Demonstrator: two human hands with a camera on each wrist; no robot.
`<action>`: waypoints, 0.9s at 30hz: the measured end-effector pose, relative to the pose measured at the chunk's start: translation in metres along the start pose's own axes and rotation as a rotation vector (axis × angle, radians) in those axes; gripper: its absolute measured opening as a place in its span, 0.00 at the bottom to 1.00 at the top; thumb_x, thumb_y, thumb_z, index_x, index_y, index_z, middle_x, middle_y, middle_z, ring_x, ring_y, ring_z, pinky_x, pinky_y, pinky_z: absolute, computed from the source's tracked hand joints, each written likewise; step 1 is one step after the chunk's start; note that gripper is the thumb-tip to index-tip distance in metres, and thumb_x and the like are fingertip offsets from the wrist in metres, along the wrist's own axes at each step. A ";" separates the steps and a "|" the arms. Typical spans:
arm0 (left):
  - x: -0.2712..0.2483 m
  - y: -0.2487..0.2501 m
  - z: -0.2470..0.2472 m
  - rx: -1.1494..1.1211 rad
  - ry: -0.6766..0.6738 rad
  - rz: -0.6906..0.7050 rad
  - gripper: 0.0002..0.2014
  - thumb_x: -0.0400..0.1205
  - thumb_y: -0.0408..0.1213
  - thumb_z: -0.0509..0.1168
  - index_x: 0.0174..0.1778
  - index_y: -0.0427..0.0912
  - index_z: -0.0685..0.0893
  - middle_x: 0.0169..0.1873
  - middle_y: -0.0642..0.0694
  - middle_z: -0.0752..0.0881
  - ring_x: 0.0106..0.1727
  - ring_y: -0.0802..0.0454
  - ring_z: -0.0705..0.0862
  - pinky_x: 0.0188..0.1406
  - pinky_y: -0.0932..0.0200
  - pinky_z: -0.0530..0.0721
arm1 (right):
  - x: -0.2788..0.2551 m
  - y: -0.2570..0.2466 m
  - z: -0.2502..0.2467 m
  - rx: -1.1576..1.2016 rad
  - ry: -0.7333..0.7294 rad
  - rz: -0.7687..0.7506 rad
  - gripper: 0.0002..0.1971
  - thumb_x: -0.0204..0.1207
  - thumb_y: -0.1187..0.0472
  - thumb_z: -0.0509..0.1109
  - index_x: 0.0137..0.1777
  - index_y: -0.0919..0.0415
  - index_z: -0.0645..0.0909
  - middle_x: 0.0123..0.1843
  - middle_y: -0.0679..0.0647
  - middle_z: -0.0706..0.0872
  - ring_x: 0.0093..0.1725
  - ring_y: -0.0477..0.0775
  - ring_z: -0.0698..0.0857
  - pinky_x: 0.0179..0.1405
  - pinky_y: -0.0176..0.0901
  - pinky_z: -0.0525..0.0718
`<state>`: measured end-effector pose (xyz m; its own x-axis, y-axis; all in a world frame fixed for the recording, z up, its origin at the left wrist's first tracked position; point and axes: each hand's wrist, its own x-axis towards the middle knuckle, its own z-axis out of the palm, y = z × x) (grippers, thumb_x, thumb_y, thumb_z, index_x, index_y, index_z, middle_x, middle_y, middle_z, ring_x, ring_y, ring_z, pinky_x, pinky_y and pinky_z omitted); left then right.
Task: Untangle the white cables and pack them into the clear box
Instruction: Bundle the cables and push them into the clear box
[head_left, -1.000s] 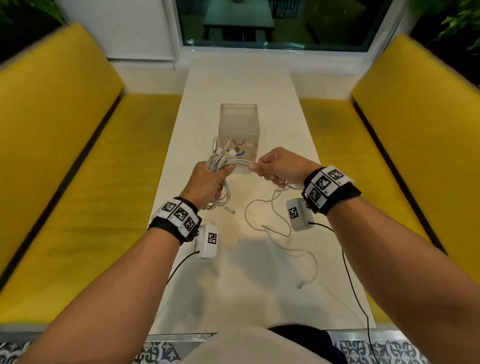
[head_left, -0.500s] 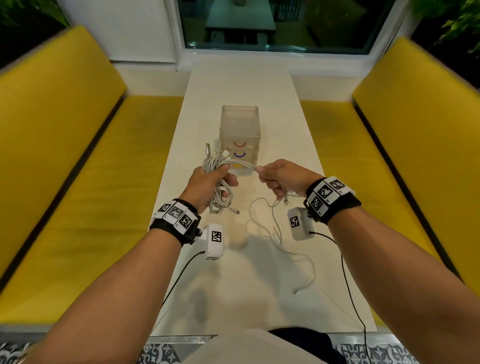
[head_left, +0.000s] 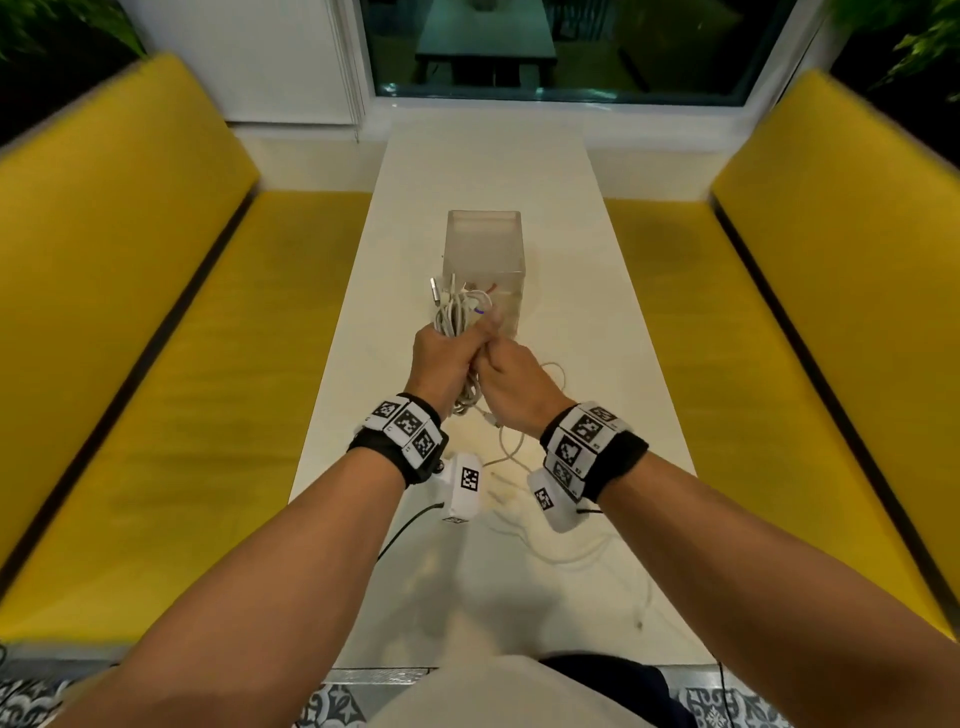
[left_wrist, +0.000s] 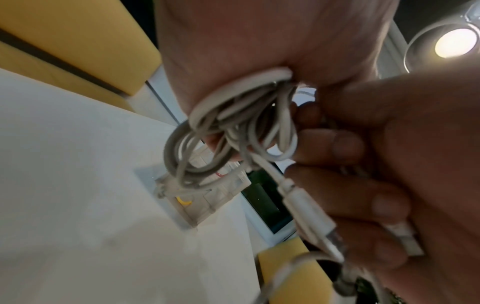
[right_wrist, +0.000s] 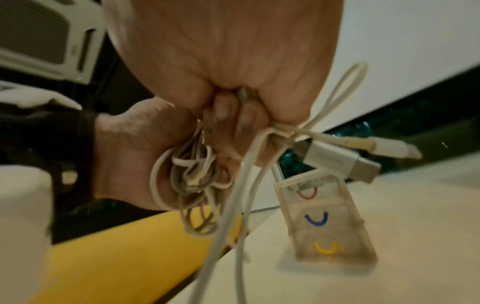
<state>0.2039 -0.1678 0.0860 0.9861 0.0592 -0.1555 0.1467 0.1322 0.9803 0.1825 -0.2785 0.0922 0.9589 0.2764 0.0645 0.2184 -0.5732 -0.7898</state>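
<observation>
My left hand (head_left: 441, 358) grips a coiled bundle of white cables (head_left: 457, 312) just in front of the clear box (head_left: 484, 260), and plug ends stick up out of the fist. My right hand (head_left: 509, 376) presses against the left and is curled round a cable strand of the same bundle. In the right wrist view the right fingers (right_wrist: 228, 115) close on the cable, and a silver USB plug (right_wrist: 337, 162) and a white plug stick out beside them. The left wrist view shows the bundle's loops (left_wrist: 233, 127) hanging under the left palm. The clear box (right_wrist: 324, 222) stands upright and bears red, blue and yellow arcs.
A loose length of white cable (head_left: 561, 553) trails from the hands across the white table (head_left: 467, 597) toward me. Yellow bench seats (head_left: 182, 389) flank the narrow table on both sides. A window lies beyond the table's far end.
My right hand has come left and now touches the left hand, so the stretched strand between them is gone. The loose cable on the table has been drawn closer.
</observation>
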 end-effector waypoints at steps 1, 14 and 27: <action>0.000 -0.002 0.000 0.018 -0.004 -0.012 0.23 0.69 0.54 0.83 0.44 0.36 0.90 0.35 0.40 0.90 0.37 0.47 0.88 0.40 0.50 0.89 | 0.000 0.004 -0.001 -0.058 -0.053 0.005 0.10 0.84 0.65 0.54 0.42 0.60 0.73 0.38 0.55 0.82 0.36 0.55 0.82 0.37 0.52 0.79; 0.011 -0.011 -0.014 0.083 0.177 -0.054 0.20 0.85 0.44 0.69 0.29 0.38 0.82 0.22 0.43 0.82 0.20 0.44 0.80 0.23 0.57 0.79 | -0.013 0.036 -0.006 0.273 -0.120 0.153 0.08 0.84 0.66 0.68 0.42 0.63 0.80 0.32 0.54 0.82 0.30 0.52 0.82 0.35 0.44 0.83; 0.015 0.013 -0.021 -0.114 0.171 -0.016 0.15 0.87 0.39 0.68 0.33 0.41 0.80 0.18 0.49 0.79 0.24 0.46 0.79 0.41 0.40 0.83 | -0.027 0.093 -0.011 0.199 -0.118 0.319 0.09 0.80 0.72 0.65 0.41 0.62 0.83 0.30 0.53 0.84 0.29 0.50 0.82 0.27 0.38 0.80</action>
<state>0.2190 -0.1440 0.0934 0.9545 0.2222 -0.1989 0.1426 0.2455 0.9588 0.1793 -0.3479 0.0235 0.9429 0.2022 -0.2648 -0.1377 -0.4871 -0.8624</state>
